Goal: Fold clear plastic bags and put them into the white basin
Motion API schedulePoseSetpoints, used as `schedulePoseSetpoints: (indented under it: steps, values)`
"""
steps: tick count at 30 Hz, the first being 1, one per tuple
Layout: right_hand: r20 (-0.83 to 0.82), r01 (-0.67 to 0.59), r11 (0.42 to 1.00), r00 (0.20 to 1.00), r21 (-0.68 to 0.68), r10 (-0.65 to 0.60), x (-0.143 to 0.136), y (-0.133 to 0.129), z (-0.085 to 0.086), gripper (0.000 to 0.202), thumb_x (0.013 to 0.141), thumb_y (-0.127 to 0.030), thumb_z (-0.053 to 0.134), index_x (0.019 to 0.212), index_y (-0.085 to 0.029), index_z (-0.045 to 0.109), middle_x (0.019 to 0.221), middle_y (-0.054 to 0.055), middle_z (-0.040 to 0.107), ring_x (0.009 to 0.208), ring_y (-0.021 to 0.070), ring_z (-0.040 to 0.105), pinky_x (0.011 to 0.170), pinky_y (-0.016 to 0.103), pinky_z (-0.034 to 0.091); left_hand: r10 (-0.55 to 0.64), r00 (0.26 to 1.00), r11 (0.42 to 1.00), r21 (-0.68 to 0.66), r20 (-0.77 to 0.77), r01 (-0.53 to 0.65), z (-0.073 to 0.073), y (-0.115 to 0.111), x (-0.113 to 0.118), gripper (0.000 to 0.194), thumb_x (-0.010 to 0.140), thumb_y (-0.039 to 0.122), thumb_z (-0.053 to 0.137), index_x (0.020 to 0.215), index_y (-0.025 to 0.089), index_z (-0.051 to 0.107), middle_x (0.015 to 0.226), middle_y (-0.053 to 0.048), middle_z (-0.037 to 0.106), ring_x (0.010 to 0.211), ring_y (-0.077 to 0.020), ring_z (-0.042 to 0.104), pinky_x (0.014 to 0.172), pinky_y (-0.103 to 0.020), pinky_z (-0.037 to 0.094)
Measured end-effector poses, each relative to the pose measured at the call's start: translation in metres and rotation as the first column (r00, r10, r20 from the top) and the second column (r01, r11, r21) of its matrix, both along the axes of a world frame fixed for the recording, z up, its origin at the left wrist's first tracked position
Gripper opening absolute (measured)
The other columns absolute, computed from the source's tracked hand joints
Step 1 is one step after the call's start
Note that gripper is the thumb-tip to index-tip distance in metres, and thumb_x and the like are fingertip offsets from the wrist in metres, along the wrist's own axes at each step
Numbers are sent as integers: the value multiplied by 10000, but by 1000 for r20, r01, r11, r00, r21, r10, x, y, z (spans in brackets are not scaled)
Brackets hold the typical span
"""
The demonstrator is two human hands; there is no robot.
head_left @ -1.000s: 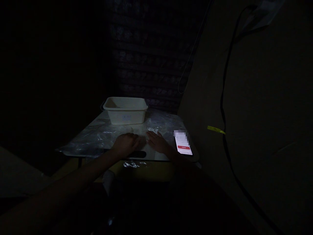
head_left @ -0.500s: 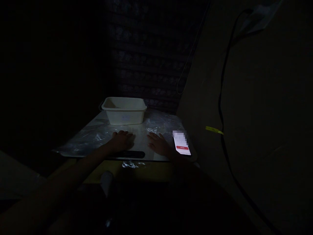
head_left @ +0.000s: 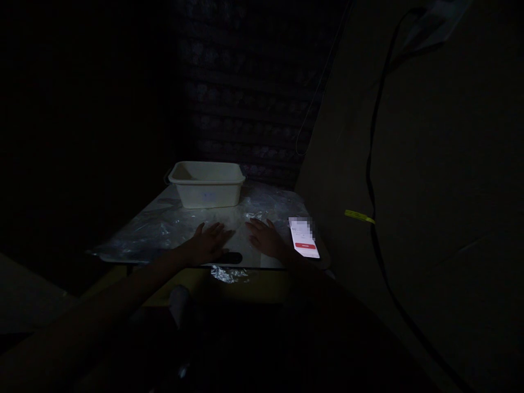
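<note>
In dim light, my left hand [head_left: 208,243] lies with spread fingers on the plastic-covered tabletop [head_left: 164,240], palm down. A dark oblong slot or strip [head_left: 232,257] near the table's front edge shows partly from under it. My right hand [head_left: 265,238] also rests flat, fingers apart, to the right of centre. Neither hand holds anything. Beyond them a white rectangular tub [head_left: 210,194] stands upright near the back left; its inside is too dark to make out. Right of my right hand lies a phone [head_left: 303,245] with a lit screen and a red button.
Shiny clear plastic film [head_left: 229,274] hangs over the table's front edge. A black cable [head_left: 369,180] with a yellow tie [head_left: 359,216] runs down the wall at the right. Dark patterned material [head_left: 245,109] rises behind the table.
My left hand has moved a little to the right and its fingers have spread, covering more of the dark strip. My right hand stays nearly in place. The tub and phone have not moved.
</note>
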State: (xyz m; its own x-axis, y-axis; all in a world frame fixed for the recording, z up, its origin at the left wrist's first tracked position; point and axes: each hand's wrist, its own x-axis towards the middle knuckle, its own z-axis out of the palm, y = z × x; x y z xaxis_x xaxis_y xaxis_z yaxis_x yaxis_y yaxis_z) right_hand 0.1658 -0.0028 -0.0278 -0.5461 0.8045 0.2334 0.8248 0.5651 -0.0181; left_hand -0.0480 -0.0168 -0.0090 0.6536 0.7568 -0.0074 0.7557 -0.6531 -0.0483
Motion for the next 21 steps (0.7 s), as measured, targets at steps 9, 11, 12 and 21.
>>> schedulePoseSetpoints:
  steps: [9, 11, 12, 21]
  values:
    - [-11, -71, 995, 997, 69, 72, -35, 1, 9, 402, 795, -281, 236, 1182, -183, 286, 1251, 50, 317, 1150, 151, 241, 936, 399, 133, -34, 999, 999, -19, -22, 34, -5, -9, 12, 586, 761, 502, 178, 1242, 168, 164, 1271, -183, 215, 1169, -271, 151, 886, -495, 60]
    - [-10, -68, 996, 998, 61, 69, -39, 1, 8, 402, 804, -319, 215, 1171, -183, 306, 1243, 55, 331, 1148, 156, 247, 935, 411, 132, -32, 999, 999, -18, -32, 32, -5, -9, 12, 602, 756, 510, 181, 1234, 144, 193, 1269, -193, 212, 1166, -278, 157, 887, -495, 64]
    - [-10, -61, 997, 998, 57, 61, -39, 2, 7, 406, 806, -340, 203, 1163, -186, 320, 1238, 55, 339, 1147, 159, 251, 933, 418, 134, -33, 999, 999, -16, -32, 33, -5, -8, 11, 607, 754, 514, 178, 1231, 140, 202, 1269, -193, 211, 1165, -279, 161, 887, -494, 66]
    - [32, -55, 997, 998, 52, 54, -32, -3, 3, 433, 805, -395, 165, 1123, -197, 382, 1227, 51, 356, 1147, 173, 256, 925, 453, 139, 2, 1000, 1000, -3, -19, -2, -8, -9, 7, 651, 744, 534, 153, 1241, 114, 163, 1278, -173, 199, 1175, -267, 134, 898, -482, 56]
